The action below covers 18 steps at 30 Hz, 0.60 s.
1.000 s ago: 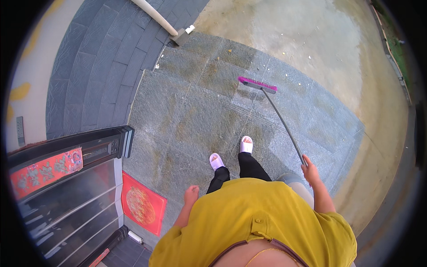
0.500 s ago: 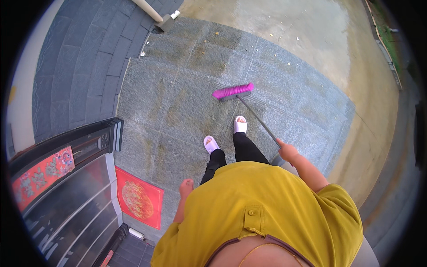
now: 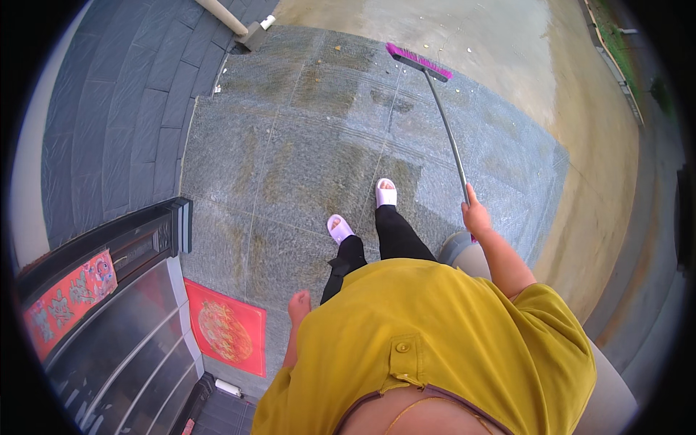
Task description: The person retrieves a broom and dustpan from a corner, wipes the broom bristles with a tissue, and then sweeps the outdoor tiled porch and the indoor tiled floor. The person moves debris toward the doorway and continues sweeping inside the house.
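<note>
My right hand (image 3: 475, 216) grips the grey handle of a push broom (image 3: 446, 130). Its pink bristle head (image 3: 418, 61) rests on the wet stone paving far ahead of me, near the edge of the sandy ground. My left hand (image 3: 298, 306) hangs at my side by my yellow shirt, fingers curled, holding nothing. My feet in pale pink slippers (image 3: 386, 193) stand on the grey stone slabs (image 3: 290, 159).
A dark doorway with glass panels (image 3: 116, 341) and red decorated paper (image 3: 226, 328) stands at my lower left. A dark tiled wall (image 3: 109, 109) curves along the left. A pale pipe (image 3: 221, 16) meets the ground at the top. Sandy wet ground (image 3: 580, 145) lies to the right.
The broom head has gone from close by my feet to far ahead and to the right. My right arm has stretched forward with it.
</note>
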### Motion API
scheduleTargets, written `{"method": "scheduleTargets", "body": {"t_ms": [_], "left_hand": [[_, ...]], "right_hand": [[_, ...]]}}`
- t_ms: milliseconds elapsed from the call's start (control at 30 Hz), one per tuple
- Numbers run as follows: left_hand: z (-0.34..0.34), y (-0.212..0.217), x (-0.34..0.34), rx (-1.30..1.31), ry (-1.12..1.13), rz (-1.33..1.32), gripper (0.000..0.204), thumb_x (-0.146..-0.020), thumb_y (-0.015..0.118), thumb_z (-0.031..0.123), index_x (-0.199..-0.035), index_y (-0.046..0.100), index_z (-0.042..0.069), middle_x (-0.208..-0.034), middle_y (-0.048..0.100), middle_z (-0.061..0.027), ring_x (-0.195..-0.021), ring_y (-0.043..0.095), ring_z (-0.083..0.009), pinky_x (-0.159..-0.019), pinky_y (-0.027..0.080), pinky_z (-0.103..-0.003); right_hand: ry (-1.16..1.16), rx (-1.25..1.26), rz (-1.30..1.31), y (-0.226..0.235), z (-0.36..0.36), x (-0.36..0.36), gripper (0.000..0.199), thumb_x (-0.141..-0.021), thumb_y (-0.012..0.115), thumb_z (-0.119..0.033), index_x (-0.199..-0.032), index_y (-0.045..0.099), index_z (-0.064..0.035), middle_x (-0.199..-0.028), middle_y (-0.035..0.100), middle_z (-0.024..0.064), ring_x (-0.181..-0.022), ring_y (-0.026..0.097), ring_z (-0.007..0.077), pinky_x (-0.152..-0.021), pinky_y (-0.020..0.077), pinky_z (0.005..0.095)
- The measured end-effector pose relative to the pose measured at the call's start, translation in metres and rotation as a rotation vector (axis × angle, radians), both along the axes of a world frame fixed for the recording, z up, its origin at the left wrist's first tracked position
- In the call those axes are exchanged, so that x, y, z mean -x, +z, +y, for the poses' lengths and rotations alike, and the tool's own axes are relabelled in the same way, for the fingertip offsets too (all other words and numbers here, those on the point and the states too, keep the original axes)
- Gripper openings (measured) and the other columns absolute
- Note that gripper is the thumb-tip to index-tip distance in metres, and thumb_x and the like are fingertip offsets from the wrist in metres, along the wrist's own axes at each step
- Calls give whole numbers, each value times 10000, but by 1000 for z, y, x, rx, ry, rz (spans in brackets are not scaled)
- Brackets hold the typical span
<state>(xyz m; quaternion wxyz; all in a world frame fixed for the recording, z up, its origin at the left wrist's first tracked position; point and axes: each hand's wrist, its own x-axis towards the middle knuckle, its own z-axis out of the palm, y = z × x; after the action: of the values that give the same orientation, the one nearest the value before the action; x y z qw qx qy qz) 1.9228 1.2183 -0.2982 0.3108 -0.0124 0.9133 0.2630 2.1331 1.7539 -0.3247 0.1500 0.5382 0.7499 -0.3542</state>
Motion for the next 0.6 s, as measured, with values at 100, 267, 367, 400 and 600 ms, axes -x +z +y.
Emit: {"method": "scheduleTargets", "body": {"t_ms": [100,267,367,400,600], "left_hand": [[-13,-2,-5,25,164,-230,265,-787,595,305,-859,649,57,-658,616,-62,-597,582,-154,-583,456,-304],[-50,-24,-2,52,96,-89,265,-776,601,306,-868,648,62,-669,621,-83,-620,597,-180,-599,465,-315],[-56,-25,7,68,6,-10,265,-776,597,302,-886,644,66,-692,628,-83,-623,599,-182,-603,467,-312],[-55,-20,13,88,-36,20,264,-777,595,300,-892,642,67,-701,631,-82,-624,600,-181,-605,468,-310],[-60,1,28,1,103,-133,255,-774,598,292,-898,642,73,-744,640,-87,-689,611,-193,-652,469,-322]], "right_hand": [[-4,187,-185,31,-24,1,592,-825,454,-132,-1374,259,-242,-751,600,223,-496,579,282,-494,476,404],[-156,218,-9,38,-14,-21,563,-826,476,-106,-1351,326,-240,-612,508,99,-415,462,160,-372,411,320],[-112,-95,107,4,-19,-30,577,-833,478,-114,-1358,303,-277,-639,524,105,-444,486,172,-397,429,338],[-93,-170,106,-18,-29,-33,580,-835,478,-119,-1360,296,-287,-656,536,111,-459,502,181,-407,436,348],[-258,222,-136,-29,-95,-28,562,-838,471,-144,-1358,307,-283,-685,574,138,-461,541,226,-406,439,380]]}}
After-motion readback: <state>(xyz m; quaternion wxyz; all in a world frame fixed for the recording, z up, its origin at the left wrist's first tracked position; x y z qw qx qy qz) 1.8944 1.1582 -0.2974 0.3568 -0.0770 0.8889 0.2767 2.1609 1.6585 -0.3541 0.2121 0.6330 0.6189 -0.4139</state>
